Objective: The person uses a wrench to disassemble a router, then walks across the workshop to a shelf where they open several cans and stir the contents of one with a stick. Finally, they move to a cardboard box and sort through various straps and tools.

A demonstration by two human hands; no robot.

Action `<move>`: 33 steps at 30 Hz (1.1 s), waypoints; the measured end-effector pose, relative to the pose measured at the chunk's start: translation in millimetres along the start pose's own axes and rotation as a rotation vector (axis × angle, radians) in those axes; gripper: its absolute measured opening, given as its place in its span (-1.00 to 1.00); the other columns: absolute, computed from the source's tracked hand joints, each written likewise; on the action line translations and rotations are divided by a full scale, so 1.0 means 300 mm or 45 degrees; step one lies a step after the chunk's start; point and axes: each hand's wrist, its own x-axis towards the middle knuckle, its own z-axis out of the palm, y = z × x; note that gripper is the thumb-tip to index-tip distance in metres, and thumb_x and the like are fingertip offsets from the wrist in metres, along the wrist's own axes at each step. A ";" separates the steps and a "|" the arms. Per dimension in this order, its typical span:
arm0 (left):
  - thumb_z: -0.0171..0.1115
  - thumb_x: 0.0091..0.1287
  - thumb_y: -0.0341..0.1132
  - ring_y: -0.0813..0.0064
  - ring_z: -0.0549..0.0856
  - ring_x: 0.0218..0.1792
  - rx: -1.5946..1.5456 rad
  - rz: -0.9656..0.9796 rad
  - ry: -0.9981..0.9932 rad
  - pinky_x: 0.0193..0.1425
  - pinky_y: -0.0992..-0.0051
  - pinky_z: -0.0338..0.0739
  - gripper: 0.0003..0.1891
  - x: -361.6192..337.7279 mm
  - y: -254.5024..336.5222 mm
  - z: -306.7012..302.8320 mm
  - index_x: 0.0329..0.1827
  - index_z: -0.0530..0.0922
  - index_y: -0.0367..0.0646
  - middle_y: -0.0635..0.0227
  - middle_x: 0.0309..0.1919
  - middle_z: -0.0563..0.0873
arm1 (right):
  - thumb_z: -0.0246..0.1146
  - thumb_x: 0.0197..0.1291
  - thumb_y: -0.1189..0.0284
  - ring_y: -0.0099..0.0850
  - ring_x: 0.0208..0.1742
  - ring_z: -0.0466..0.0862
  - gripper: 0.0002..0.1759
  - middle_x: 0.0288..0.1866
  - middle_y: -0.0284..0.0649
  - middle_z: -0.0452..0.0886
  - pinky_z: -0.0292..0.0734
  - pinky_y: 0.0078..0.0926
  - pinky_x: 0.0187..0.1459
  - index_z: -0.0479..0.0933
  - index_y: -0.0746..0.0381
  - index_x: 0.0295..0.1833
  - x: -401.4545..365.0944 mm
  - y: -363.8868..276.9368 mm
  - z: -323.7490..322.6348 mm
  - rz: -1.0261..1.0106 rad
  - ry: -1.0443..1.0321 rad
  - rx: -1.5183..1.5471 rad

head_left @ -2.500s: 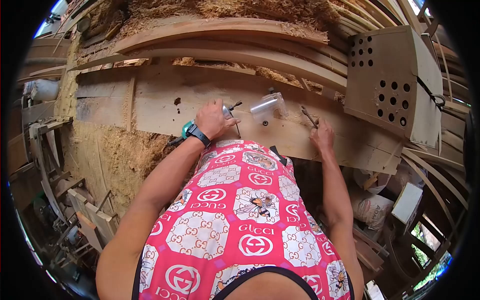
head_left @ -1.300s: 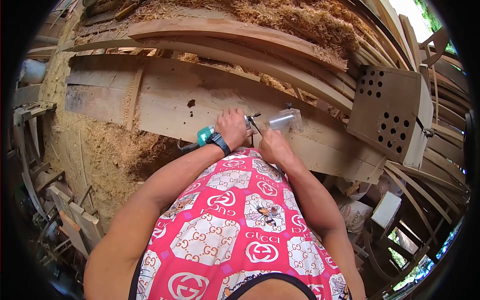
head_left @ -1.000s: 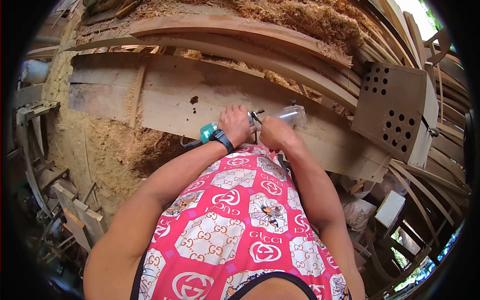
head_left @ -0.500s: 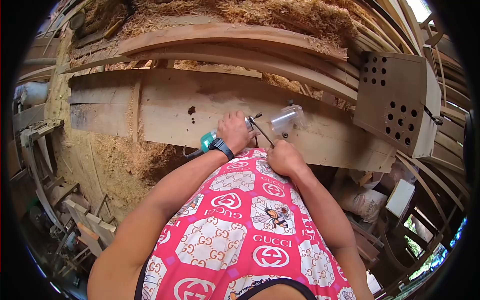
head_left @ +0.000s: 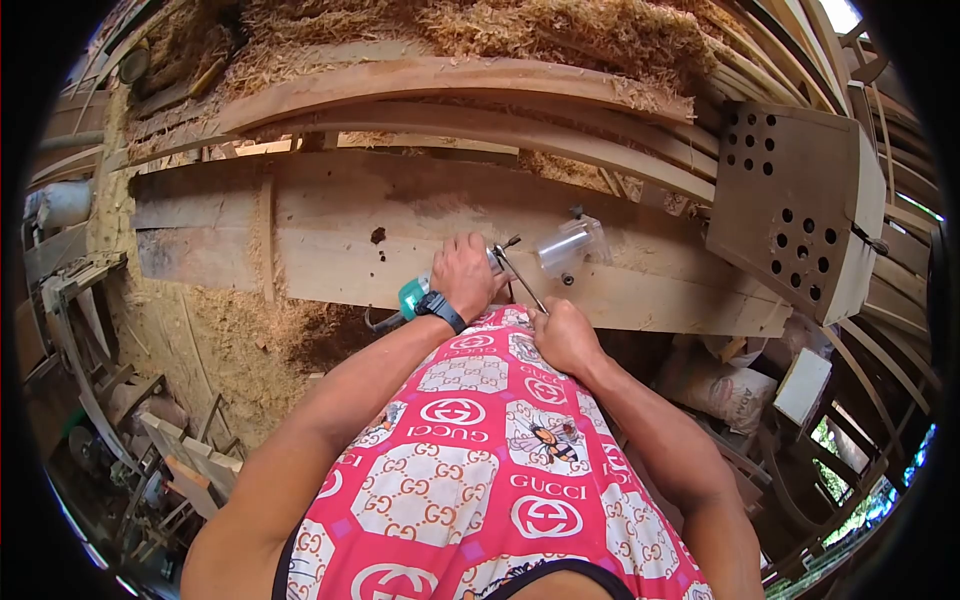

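My left hand [head_left: 466, 275], with a dark watch on its wrist, is wrapped round a green and silver power tool [head_left: 413, 294] at the near edge of the wooden workbench [head_left: 340, 215]. A wrench [head_left: 524, 279] reaches from the tool's silver collar, near the bit [head_left: 511, 242], down to my right hand [head_left: 565, 335]. The fingers of my right hand are closed on the wrench's lower end. Just right of the tool, a clear plastic guard [head_left: 570, 248] lies on the bench, with a small dark nut [head_left: 567, 279] beside it.
A box with round holes [head_left: 790, 200] stands at the bench's right end. Long curved planks [head_left: 450, 78] and heaped wood shavings [head_left: 570, 35] lie beyond the bench. Below right are a sack [head_left: 725, 388] and a white block [head_left: 803, 386]. Wooden frames stand at lower left.
The view has shifted slightly. Both hands keep their holds, and the wrench's lower end shows a little more above my right hand.
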 end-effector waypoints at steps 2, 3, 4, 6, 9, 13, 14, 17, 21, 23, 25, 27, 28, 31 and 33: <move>0.61 0.05 0.08 0.04 0.63 0.05 0.000 -0.016 -0.029 0.09 0.11 0.54 -0.35 -0.001 0.000 0.005 -0.04 0.54 -0.26 0.07 -0.07 0.64 | 0.24 0.39 0.30 0.39 -0.18 0.67 -0.58 -0.33 0.46 0.60 0.58 0.20 -0.06 0.67 0.52 -0.28 -0.005 0.012 0.015 -0.033 0.041 0.066; 0.61 0.05 0.08 0.04 0.63 0.05 -0.001 -0.016 -0.033 0.09 0.11 0.54 -0.35 0.000 -0.001 0.005 -0.04 0.54 -0.26 0.07 -0.07 0.64 | 0.24 0.39 0.30 0.39 -0.18 0.67 -0.58 -0.33 0.46 0.60 0.58 0.20 -0.06 0.67 0.52 -0.28 -0.005 0.010 0.014 -0.030 0.039 0.067; 0.61 0.05 0.08 0.04 0.64 0.04 0.005 -0.012 -0.032 0.09 0.12 0.54 -0.35 -0.004 -0.002 0.004 -0.04 0.54 -0.26 0.07 -0.07 0.64 | 0.25 0.38 0.31 0.39 -0.18 0.67 -0.60 -0.34 0.47 0.60 0.58 0.20 -0.07 0.66 0.52 -0.27 -0.010 0.010 0.015 -0.029 0.033 0.070; 0.61 0.06 0.08 0.04 0.64 0.04 0.012 -0.001 -0.030 0.08 0.12 0.54 -0.34 -0.004 -0.002 0.002 -0.04 0.54 -0.26 0.07 -0.06 0.64 | 0.25 0.37 0.33 0.40 -0.18 0.67 -0.61 -0.34 0.47 0.59 0.58 0.21 -0.07 0.66 0.53 -0.27 -0.010 0.017 0.017 -0.027 0.032 0.075; 0.61 0.06 0.09 0.04 0.65 0.04 0.013 -0.002 -0.039 0.09 0.12 0.54 -0.34 -0.002 -0.005 0.005 -0.03 0.54 -0.26 0.07 -0.06 0.64 | 0.25 0.36 0.34 0.39 -0.18 0.67 -0.62 -0.35 0.46 0.59 0.57 0.21 -0.08 0.66 0.53 -0.28 -0.003 0.045 0.034 -0.085 0.055 0.065; 0.61 0.06 0.09 0.03 0.65 0.06 -0.002 -0.029 -0.050 0.10 0.11 0.55 -0.33 0.011 -0.001 -0.004 -0.01 0.54 -0.26 0.06 -0.04 0.64 | 0.24 0.37 0.34 0.39 -0.17 0.66 -0.68 -0.30 0.43 0.61 0.55 0.24 -0.07 0.67 0.45 -0.17 0.001 0.050 0.030 -0.116 0.049 0.090; 0.61 0.06 0.09 0.03 0.65 0.07 -0.012 -0.053 -0.088 0.11 0.11 0.56 -0.33 0.005 0.005 -0.008 -0.01 0.54 -0.26 0.06 -0.04 0.65 | 0.22 0.38 0.34 0.38 -0.15 0.66 -0.69 -0.29 0.41 0.63 0.54 0.24 -0.05 0.65 0.43 -0.12 -0.004 0.063 0.038 -0.121 0.042 0.103; 0.62 0.07 0.03 -0.02 0.65 0.02 -0.019 -0.046 -0.057 0.07 0.08 0.57 -0.38 0.004 -0.005 0.005 -0.03 0.55 -0.26 0.05 -0.10 0.65 | 0.22 0.43 0.34 0.29 -0.08 0.69 -0.73 -0.22 0.32 0.67 0.57 0.08 -0.08 0.62 0.38 -0.05 0.065 0.243 0.198 -0.138 0.065 0.044; 0.61 0.06 0.05 -0.01 0.65 0.00 0.005 -0.053 -0.019 0.03 0.07 0.56 -0.39 0.009 0.000 0.004 -0.07 0.55 -0.23 0.06 -0.10 0.66 | 0.11 0.49 0.22 0.31 -0.08 0.68 -0.67 -0.17 0.26 0.71 0.54 0.22 -0.03 0.57 0.27 0.06 0.083 0.262 0.206 -0.118 0.001 0.101; 0.61 0.06 0.09 0.00 0.65 -0.01 0.017 -0.019 -0.007 0.01 0.08 0.55 -0.38 -0.003 -0.004 0.006 -0.07 0.55 -0.22 0.06 -0.10 0.66 | 0.10 0.50 0.21 0.29 -0.08 0.69 -0.67 -0.16 0.24 0.72 0.55 0.21 -0.03 0.58 0.25 0.06 0.104 0.284 0.225 -0.122 -0.014 0.069; 0.60 0.06 0.10 0.00 0.65 0.00 0.042 -0.029 -0.051 0.02 0.09 0.55 -0.37 -0.001 -0.008 -0.001 -0.05 0.55 -0.22 0.06 -0.09 0.66 | 0.10 0.49 0.21 0.27 -0.07 0.70 -0.67 -0.14 0.21 0.73 0.57 0.18 -0.02 0.61 0.24 0.04 0.121 0.290 0.219 -0.107 0.024 -0.016; 0.57 0.09 0.15 0.01 0.64 0.03 0.075 -0.034 -0.077 0.05 0.07 0.53 -0.31 0.000 -0.004 0.002 0.04 0.55 -0.22 0.07 -0.06 0.65 | 0.11 0.48 0.22 0.28 -0.07 0.69 -0.67 -0.15 0.21 0.72 0.57 0.18 -0.01 0.61 0.25 0.02 0.147 0.334 0.225 -0.071 0.079 0.007; 0.57 0.09 0.15 0.01 0.64 0.03 0.077 -0.013 -0.074 0.05 0.07 0.53 -0.31 0.000 -0.003 -0.001 0.04 0.55 -0.22 0.07 -0.06 0.65 | 0.12 0.47 0.23 0.28 -0.06 0.68 -0.68 -0.15 0.22 0.71 0.56 0.18 -0.01 0.62 0.25 -0.01 0.161 0.355 0.235 -0.042 0.136 0.025; 0.55 0.12 0.14 0.01 0.62 0.07 0.040 0.016 -0.050 0.07 0.03 0.51 -0.28 -0.007 -0.001 -0.015 0.18 0.53 -0.19 0.07 -0.04 0.64 | 0.13 0.46 0.27 0.27 -0.06 0.67 -0.71 -0.17 0.22 0.70 0.55 0.15 -0.02 0.63 0.27 -0.04 0.145 0.390 0.266 -0.052 0.232 0.106; 0.52 0.15 0.12 0.00 0.61 0.09 0.005 0.063 0.036 0.09 0.01 0.50 -0.32 -0.012 0.003 -0.018 0.21 0.57 -0.14 0.08 -0.03 0.64 | 0.13 0.47 0.29 0.26 -0.07 0.68 -0.71 -0.19 0.21 0.70 0.54 0.11 -0.03 0.64 0.28 -0.04 0.100 0.420 0.281 -0.062 0.274 0.144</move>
